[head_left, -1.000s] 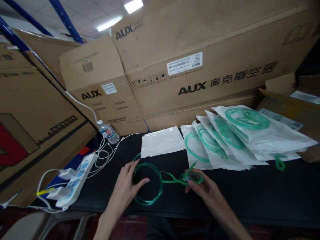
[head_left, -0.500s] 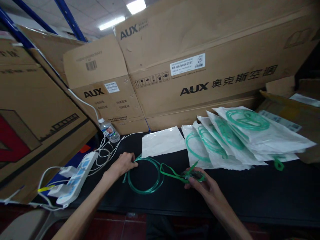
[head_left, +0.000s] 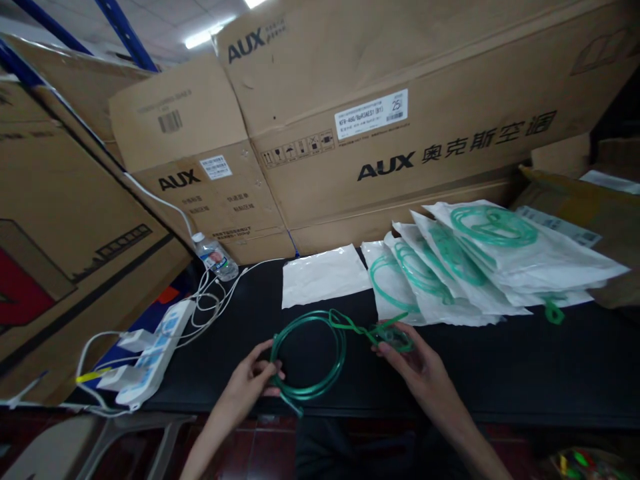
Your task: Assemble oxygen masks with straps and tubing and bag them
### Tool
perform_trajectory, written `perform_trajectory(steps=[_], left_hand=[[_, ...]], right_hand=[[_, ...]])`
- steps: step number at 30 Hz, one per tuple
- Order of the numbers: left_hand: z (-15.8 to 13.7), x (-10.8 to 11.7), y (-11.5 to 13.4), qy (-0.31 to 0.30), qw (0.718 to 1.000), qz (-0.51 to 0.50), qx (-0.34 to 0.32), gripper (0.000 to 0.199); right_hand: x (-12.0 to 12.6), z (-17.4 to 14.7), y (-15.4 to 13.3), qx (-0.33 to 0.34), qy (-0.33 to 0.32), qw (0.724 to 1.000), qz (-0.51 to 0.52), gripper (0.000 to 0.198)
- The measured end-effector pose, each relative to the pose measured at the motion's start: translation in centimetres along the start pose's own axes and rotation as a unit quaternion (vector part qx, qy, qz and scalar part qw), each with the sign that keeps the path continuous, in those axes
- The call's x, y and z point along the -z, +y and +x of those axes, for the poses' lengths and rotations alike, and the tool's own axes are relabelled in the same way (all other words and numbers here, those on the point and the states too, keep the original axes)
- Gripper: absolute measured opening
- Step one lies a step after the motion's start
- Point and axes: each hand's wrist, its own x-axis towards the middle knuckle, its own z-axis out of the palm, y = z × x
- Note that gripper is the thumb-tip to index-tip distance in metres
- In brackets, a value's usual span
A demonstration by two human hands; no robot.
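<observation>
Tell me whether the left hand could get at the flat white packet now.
Probably yes: the packet lies uncovered beyond the green coil, though the left hand holds that coil and would likely need to release it first.

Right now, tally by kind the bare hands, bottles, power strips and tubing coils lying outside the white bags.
Bare hands: 2 (left hand, right hand)
Bottle: 1
Power strip: 1
Loose green tubing coil: 1
Total: 5
</observation>
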Motion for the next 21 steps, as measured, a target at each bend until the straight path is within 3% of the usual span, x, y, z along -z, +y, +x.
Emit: perform_trajectory(steps=[3,6,9,12,15,18,21], left_hand=[[-1.7,-4.2,0.2,0.025,0.982,-0.182,0.039,0.119],[-3.3,-6.6,0.8,0.017,0.967,-0.252,0.043,0.126],[-4.1,-6.5,0.9,-0.007,0.984,-0.179,0.019,0.12],[-4.1,-4.9,0.5,-0.027,0.999,-0.037,-0.02,0.095],[-3.5,-3.5,0.0,0.012,0.995,0.074,-0.064,0.071],[-2.8,-2.8,-0.6,0.058,0.987,0.111,-0.097,0.065],[-2.1,-2.7,-0.9,0.065,0.977,0.142,-0.143,0.052]], right_hand=[[0.4,-0.4,0.3,0.039,0.009,0.997,-0.061,0.039],[0.8,-0.6,0.4,0.084,0.007,0.987,-0.138,0.038],[0.6,-0.6,0.6,0.118,-0.005,0.973,-0.196,0.042],[0.0,-0.1,0.9,0.147,-0.033,0.963,-0.226,0.046],[-0.6,0.6,1.1,0.168,-0.052,0.954,-0.242,0.049],[-0.8,1.2,1.1,0.175,-0.041,0.949,-0.26,0.052],[-1.1,1.5,0.7,0.174,-0.014,0.946,-0.275,0.046]])
